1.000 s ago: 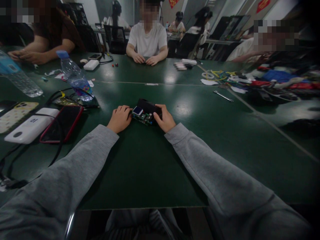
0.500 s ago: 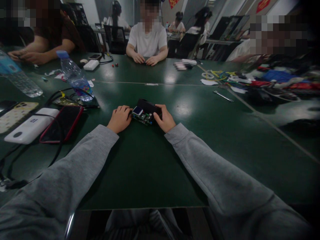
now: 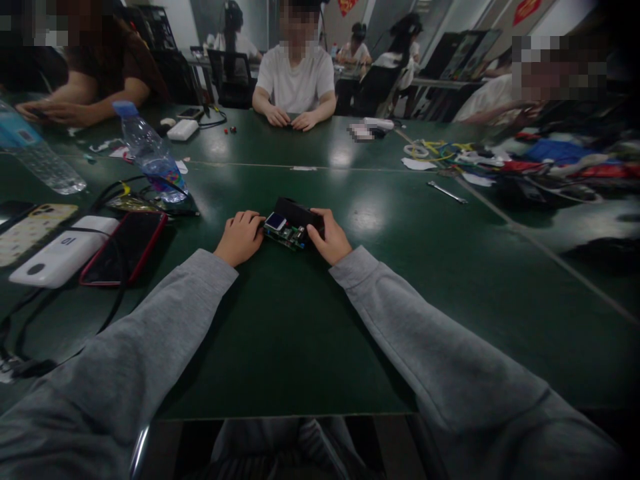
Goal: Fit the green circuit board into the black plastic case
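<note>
A small green circuit board (image 3: 286,235) with a little square screen lies in front of me on the green table. Just behind it, and close against it, is a black box-like part (image 3: 299,212); whether the two are joined I cannot tell. My right hand (image 3: 330,239) grips the right end of the black part between thumb and fingers. Resting on the table at the board's left edge, my left hand (image 3: 241,237) has its fingers loosely stretched, the tips at or touching that edge. The undersides of both hands are hidden.
Left of me lie a red-edged phone (image 3: 124,249), a white power bank (image 3: 64,252), black cables and a leaning water bottle (image 3: 153,157). A wrench (image 3: 447,193) and a heap of cables (image 3: 545,163) are at right. A person in white (image 3: 295,80) sits opposite.
My hands, the board and the black part stay in place. At the far right, a seated person has shifted slightly.
</note>
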### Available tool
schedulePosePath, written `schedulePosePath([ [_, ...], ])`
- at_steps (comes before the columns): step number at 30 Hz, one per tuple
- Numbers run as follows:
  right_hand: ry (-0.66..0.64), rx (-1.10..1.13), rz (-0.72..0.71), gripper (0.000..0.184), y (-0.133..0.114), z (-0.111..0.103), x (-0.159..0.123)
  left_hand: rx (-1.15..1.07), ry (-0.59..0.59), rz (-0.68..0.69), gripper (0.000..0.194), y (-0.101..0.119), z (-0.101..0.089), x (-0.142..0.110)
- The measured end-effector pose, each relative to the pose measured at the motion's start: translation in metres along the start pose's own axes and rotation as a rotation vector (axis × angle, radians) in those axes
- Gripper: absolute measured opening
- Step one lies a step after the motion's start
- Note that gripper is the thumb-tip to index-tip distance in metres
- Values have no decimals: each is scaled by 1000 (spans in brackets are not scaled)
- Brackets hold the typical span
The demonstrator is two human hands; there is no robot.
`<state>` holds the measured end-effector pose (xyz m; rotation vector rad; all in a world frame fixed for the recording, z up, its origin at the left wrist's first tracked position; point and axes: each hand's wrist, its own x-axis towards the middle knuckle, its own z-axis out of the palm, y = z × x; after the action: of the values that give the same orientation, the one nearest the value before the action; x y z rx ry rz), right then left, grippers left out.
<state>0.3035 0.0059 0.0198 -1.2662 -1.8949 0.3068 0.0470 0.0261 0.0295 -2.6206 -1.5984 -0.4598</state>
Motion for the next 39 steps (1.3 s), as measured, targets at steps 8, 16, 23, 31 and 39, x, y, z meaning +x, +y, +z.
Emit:
schedulePosePath([
  [8, 4, 4, -15, 43, 1, 1, 1, 6, 6, 3, 38, 0, 1, -1],
  [16, 3, 8, -18, 42, 2, 1, 1, 2, 16, 0, 37, 1, 0, -1],
  [23, 5, 3, -23, 41, 2, 1, 1, 4, 15, 7, 37, 0, 1, 0],
  [31, 5, 10, -16, 41, 1, 0, 0, -6, -1, -3, 38, 1, -1, -1],
  [39, 7, 9, -16, 42, 2, 2, 1, -7, 4, -2, 37, 1, 0, 0],
])
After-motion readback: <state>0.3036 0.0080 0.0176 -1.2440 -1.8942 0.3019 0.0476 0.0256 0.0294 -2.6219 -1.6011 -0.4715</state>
